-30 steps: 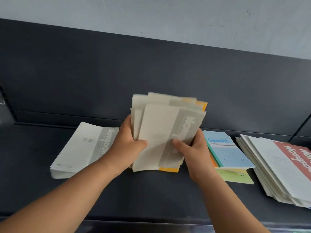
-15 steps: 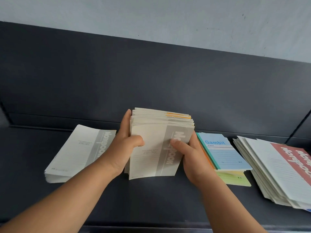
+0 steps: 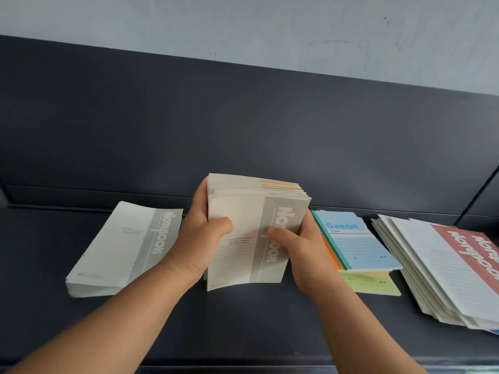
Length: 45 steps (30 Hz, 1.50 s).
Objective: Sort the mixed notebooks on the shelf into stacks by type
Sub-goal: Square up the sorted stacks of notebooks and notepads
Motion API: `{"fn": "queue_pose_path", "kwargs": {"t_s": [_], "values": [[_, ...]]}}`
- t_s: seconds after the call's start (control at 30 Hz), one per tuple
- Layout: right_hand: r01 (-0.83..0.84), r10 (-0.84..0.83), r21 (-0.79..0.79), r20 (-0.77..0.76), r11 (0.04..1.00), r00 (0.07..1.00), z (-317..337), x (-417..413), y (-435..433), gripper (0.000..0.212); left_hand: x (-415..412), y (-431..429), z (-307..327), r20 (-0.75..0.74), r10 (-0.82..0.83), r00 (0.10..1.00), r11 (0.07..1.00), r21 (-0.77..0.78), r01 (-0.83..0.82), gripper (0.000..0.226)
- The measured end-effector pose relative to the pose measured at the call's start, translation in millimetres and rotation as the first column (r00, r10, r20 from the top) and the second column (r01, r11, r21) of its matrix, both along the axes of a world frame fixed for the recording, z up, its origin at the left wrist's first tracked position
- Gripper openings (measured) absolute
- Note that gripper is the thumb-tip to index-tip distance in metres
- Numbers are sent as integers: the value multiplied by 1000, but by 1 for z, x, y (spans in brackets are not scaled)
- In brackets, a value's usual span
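Head view: left hand [image 3: 199, 238] and right hand [image 3: 307, 252] both clamp the notebook bundle [image 3: 240, 265] by its sides. Floppy, likely slippery covers; I'd squeeze both edges.

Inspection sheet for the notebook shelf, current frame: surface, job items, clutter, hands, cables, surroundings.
Surface: dark matte shelf.
Job's things: mixed stack propped on edge at centre, grey-band cover facing the camera, orange edges among the pale ones; grey-band pile lying flat at left; blue Gambit notebook atop orange, yellow and green ones at right; red-band pile fanned at far right.
Clutter: nothing seen.
Grippers: left hand grips the mixed stack's left side, right hand its right side, thumbs on the front cover.
Cables: nothing seen.
Surroundings: dark back panel, pale wall above.
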State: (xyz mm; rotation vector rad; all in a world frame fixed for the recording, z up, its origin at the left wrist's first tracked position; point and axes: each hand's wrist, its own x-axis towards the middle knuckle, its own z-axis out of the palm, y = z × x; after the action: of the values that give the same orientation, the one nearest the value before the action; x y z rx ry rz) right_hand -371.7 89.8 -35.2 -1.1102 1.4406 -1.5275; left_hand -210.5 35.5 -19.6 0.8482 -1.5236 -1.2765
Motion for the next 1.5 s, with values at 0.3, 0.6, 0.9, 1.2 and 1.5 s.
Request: {"fn": "queue_pose_path", "kwargs": {"t_s": [0.3, 0.6, 0.9, 1.2, 1.5], "values": [[6, -2, 44, -89, 999, 996, 7, 4, -2, 57, -1, -2, 1, 30, 14, 999, 996, 91, -17, 67], [79, -82, -35, -103, 996, 991, 4, 0, -10, 44, 4, -9, 7, 53, 14, 998, 997, 69, -18, 65], [20, -3, 148, -116, 989, 993, -19, 6, -6, 56, 10, -5, -15, 225, -88, 970, 983, 177, 48, 73], [105, -66, 207, -186, 973, 980, -12, 4, -14, 45, 18, -11, -7, 358, -7, 934, 992, 122, -40, 49], [-46, 25, 289, 76, 956, 997, 2, 25, -35, 31, 48, -21, 20, 379, 113, 919, 934, 276, -228, 32]]}}
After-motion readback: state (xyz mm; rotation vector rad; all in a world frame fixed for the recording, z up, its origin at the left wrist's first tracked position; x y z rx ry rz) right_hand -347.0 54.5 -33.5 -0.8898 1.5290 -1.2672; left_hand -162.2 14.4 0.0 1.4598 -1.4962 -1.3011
